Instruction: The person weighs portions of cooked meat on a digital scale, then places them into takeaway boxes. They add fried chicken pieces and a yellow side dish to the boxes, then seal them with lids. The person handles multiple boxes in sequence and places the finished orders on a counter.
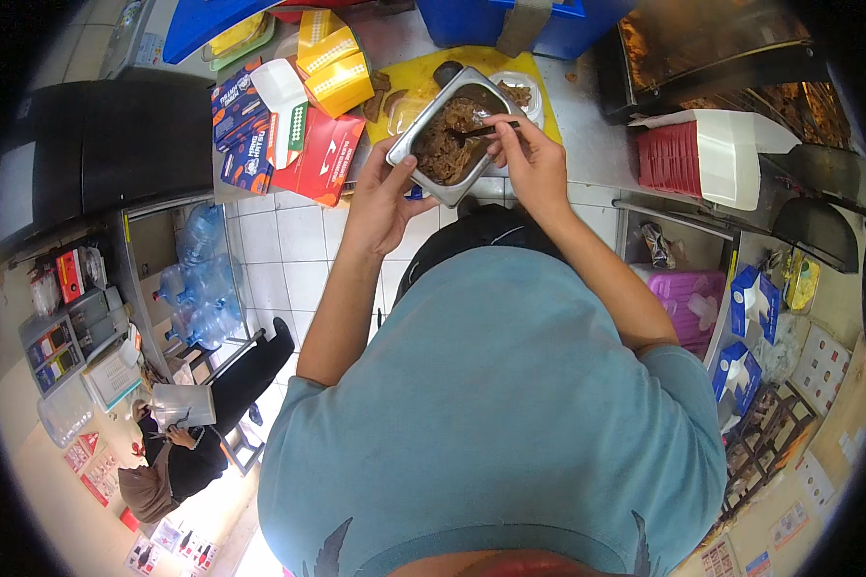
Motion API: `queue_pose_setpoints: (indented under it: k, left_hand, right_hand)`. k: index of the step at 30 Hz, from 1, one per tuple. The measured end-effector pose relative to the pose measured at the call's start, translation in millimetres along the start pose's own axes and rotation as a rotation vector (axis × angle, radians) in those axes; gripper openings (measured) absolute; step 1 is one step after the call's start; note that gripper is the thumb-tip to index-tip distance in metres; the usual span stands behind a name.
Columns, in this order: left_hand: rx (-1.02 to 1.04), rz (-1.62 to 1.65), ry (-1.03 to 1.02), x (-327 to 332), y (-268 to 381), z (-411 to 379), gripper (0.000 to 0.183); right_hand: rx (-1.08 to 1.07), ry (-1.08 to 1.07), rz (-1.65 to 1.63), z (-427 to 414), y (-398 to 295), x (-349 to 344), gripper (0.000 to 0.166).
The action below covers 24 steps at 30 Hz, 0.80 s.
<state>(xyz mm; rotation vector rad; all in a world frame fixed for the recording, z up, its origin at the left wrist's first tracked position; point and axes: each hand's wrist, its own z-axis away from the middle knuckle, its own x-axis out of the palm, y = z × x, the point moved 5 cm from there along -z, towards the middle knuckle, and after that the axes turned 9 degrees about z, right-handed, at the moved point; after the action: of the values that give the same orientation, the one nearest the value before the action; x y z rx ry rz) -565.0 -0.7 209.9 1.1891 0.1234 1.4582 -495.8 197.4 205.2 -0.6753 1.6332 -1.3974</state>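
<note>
A steel food pan (439, 189) of brown shredded meat (447, 148) is tilted above the front part of a yellow cutting board (548, 119). My left hand (388, 191) grips the pan's left side, thumb over the rim. Between the fingers of my right hand (523, 155) is a dark spoon or fork (476, 132), its far end in the meat. Behind the pan's right corner, a white round container (538, 101) with some of the meat stands on the board. A clear plastic piece (404, 115), a dark round object (447, 72) and brown pieces (377, 94) also lie there.
Yellow boxes (340, 83), a red box (325, 155) and blue printed boxes (244, 130) crowd the counter's left. Blue bins (462, 29) stand behind the board. Stacked red-and-white cartons (671, 159) are at right. A person (187, 461) holding a translucent container (187, 405) is at lower left.
</note>
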Motion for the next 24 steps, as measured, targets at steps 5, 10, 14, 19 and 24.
queue_pose_setpoints:
  k: [5, 10, 14, 19, 24]
  left_hand:
    - [0.015, -0.019, -0.004, -3, 1, 4, 0.033]
    - [0.012, 0.023, 0.007, -10, 4, 7, 0.032]
    - [0.03, 0.048, 0.052, -18, 8, 7, 0.031]
    - [0.012, 0.082, 0.022, -14, 7, 11, 0.032]
    - [0.053, -0.077, 0.148, -47, -12, 20, 0.053]
  right_hand:
    - [0.115, -0.065, -0.185, -5, 3, 9, 0.023]
    - [0.049, -0.202, -0.214, 1, -4, 20, 0.023]
    - [0.003, -0.217, -0.229, 4, -11, 15, 0.022]
    - [0.001, -0.25, -0.083, 11, -6, 31, 0.022]
    - [0.303, -0.3, -0.182, 10, -18, 41, 0.03]
